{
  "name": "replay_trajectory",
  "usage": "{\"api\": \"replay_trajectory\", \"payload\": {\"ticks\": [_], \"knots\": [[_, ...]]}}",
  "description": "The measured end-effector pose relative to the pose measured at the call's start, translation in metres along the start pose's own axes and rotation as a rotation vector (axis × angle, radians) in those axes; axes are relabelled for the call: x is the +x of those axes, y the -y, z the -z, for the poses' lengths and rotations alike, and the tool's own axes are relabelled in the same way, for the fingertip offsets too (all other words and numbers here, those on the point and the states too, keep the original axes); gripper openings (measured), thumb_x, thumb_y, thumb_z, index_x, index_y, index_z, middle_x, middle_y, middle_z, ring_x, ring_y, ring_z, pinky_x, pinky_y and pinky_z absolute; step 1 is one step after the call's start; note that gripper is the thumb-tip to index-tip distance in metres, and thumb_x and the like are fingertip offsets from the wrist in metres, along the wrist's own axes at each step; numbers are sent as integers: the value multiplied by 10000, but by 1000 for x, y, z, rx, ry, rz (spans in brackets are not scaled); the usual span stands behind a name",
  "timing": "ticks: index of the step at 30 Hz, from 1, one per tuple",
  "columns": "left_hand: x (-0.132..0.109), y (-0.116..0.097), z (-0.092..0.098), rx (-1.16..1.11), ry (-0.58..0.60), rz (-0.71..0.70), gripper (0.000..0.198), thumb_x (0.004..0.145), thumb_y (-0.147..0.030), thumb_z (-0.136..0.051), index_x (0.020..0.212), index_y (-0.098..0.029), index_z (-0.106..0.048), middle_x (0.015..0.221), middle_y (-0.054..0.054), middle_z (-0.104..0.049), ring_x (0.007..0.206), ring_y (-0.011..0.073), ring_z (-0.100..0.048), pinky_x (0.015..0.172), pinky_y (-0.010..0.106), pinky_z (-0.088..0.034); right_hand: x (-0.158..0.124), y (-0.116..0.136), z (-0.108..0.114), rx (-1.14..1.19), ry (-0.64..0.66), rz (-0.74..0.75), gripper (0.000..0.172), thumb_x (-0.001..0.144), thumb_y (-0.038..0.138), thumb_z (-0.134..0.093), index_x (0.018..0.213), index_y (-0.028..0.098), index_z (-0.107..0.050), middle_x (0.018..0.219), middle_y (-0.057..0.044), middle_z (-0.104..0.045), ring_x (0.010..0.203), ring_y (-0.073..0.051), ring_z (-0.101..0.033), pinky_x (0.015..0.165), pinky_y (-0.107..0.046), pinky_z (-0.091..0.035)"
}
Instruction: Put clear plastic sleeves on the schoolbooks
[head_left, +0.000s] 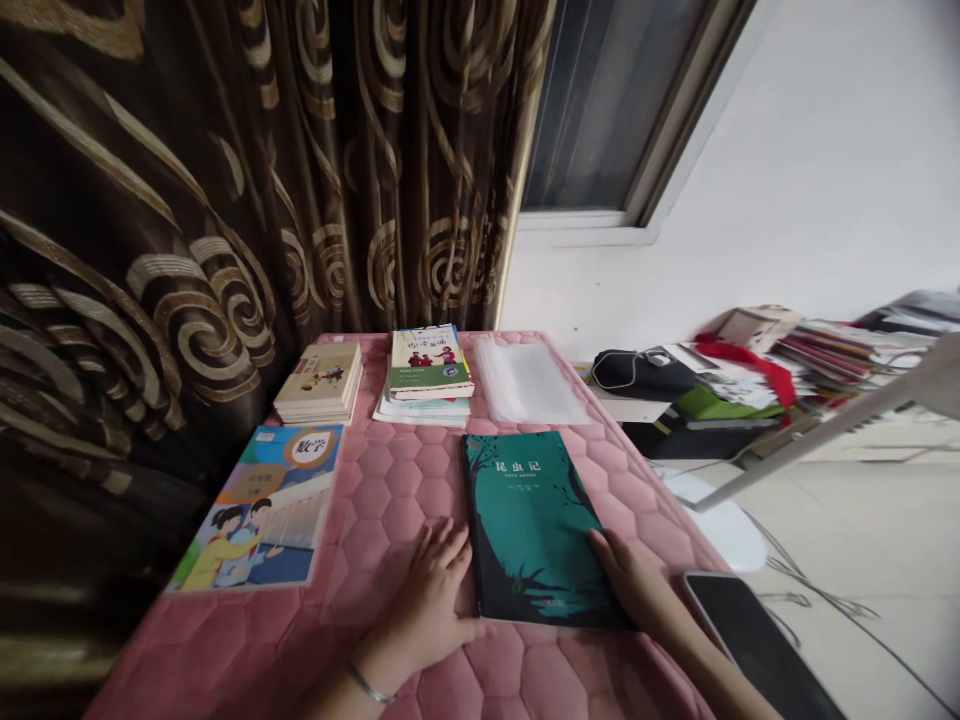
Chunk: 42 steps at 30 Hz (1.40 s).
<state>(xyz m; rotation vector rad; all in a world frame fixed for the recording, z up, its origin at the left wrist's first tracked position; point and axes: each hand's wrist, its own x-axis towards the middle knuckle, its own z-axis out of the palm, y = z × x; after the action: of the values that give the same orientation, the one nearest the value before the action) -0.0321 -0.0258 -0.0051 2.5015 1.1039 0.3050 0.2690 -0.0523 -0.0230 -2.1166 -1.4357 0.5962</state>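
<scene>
Lying beside 1 teal book [532, 520], the left hand [429, 595] spreads wide; the right hand [636, 578] touches its right edge, grip unclear.

Brown curtain [330, 170], window [607, 110]
The curtain is hung at ten o'clock, the window set at one; papers [832, 350] and a red strip [776, 374] are piled at three; cables [825, 597] are strewn over the floor [885, 515] at four.

Head-worn view, forward and down
</scene>
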Motion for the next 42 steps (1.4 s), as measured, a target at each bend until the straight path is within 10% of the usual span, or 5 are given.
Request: {"api": "replay_trajectory", "payload": {"ticks": [42], "knots": [[-6,-6,-9,-64,-192,-30,694,644,-548,-742,1168,-114,-608,1398,185,-490,1367,380,-332,1136,609,-252,14,-11,-7,-301,34,86,392,914,375,-275,761,210,-597,732,-84,-704,707,-244,-676,624,-314,-469]]}}
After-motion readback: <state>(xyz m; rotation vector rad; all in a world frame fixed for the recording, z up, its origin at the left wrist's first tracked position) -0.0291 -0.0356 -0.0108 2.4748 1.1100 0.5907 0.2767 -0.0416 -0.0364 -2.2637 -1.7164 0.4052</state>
